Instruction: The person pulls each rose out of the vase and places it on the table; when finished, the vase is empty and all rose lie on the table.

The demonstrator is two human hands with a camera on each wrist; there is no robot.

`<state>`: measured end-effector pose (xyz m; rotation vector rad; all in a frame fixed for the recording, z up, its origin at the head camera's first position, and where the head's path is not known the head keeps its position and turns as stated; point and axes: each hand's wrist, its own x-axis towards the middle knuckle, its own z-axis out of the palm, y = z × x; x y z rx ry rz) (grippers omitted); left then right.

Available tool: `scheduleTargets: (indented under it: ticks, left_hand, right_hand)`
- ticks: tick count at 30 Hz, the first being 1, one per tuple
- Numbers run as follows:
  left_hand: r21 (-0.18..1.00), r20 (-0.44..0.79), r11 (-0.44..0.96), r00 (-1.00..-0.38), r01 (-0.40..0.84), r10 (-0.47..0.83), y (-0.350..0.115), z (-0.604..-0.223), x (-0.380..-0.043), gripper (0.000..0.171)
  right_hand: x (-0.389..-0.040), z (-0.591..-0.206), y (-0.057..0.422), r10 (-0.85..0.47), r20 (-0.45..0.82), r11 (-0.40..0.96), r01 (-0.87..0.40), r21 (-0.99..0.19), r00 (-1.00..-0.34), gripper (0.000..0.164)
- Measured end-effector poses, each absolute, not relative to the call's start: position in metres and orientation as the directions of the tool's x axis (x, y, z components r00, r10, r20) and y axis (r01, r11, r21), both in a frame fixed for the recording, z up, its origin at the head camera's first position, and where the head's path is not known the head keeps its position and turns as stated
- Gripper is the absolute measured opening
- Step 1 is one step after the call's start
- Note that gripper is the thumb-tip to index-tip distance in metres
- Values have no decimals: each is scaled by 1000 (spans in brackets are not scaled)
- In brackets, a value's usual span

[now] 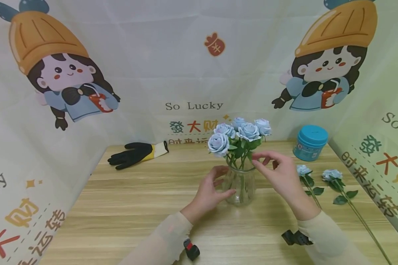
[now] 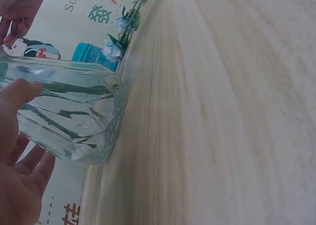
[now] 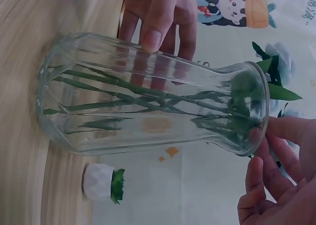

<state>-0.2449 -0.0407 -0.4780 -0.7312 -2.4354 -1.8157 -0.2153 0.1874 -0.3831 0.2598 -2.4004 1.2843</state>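
Note:
A clear glass vase (image 1: 240,187) stands upright on the table, holding several pale blue roses (image 1: 248,131) with green stems and leaves. My left hand (image 1: 210,191) holds the vase's left side, its thumb in front and its fingers round the back. In the right wrist view, the left thumb (image 3: 152,37) lies against the glass. At the rim on the right is my right hand (image 1: 280,171), thumb and forefinger close together beside the leaves. Whether those fingertips pinch a leaf or stem, or only touch the rim, is unclear.
Two loose blue roses (image 1: 332,175) lie on the table's right side, below a blue-lidded tub (image 1: 311,143). At the back left lies a black and yellow glove (image 1: 136,154). A small white pot (image 3: 97,181) with a green plant shows past the vase. Printed cloth (image 1: 146,55) encloses the table.

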Motion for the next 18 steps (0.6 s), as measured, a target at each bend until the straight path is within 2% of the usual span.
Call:
scheduleTargets:
  ticks: [5,18]
  left_hand:
    - [898,291,219,-888,382,357,-41,-479,-245,70]
    - [894,295,222,-884,389,362,-41,-479,-246,70]
  right_hand:
    - [-221,-382,182,27,441,608,-336,-719,-897,16]
    - [-233,-376,171,38,389,619,-284,-732,-921,13]
